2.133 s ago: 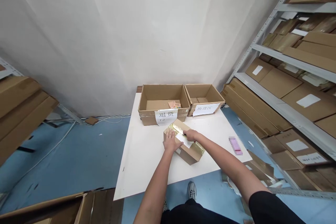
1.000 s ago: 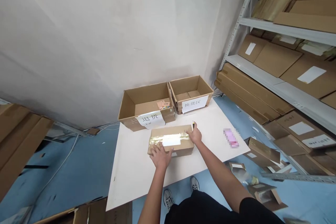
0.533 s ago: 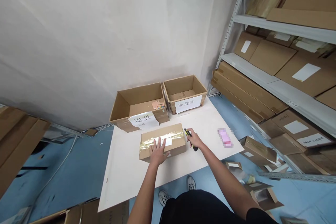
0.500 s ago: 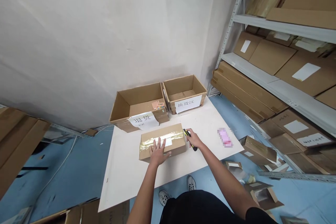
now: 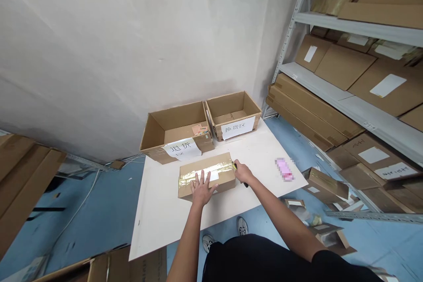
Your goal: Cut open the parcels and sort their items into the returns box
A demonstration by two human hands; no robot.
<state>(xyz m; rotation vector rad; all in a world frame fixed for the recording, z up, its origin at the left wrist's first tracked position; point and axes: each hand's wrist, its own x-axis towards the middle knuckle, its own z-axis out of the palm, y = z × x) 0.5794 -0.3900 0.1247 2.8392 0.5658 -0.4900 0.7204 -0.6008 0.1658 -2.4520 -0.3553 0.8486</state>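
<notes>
A taped cardboard box [image 5: 224, 179] lies closed on the white table [image 5: 158, 202]. Clear tape runs along its top over a white label. My left hand [image 5: 202, 188] presses on the box's top and front edge with its fingers spread. At the box's right end, my right hand [image 5: 243, 172] is wrapped round a black and yellow box cutter [image 5: 235, 166]. The cutter's tip is against or very close to the taped end; the blade itself is too small to make out.
Behind the box stand two open cartons with handwritten signs, a left carton [image 5: 155, 139] containing small colourful items and a right carton [image 5: 257, 112]. A blurred pink object [image 5: 284, 169] lies on the table's right. Shelves [image 5: 357, 26] of boxes rise at right; more cartons [image 5: 325, 187] lie on the floor.
My right hand has turned the cutter and brought it closer to the box's right end. My left hand stays on the box. The whole view has shifted slightly.
</notes>
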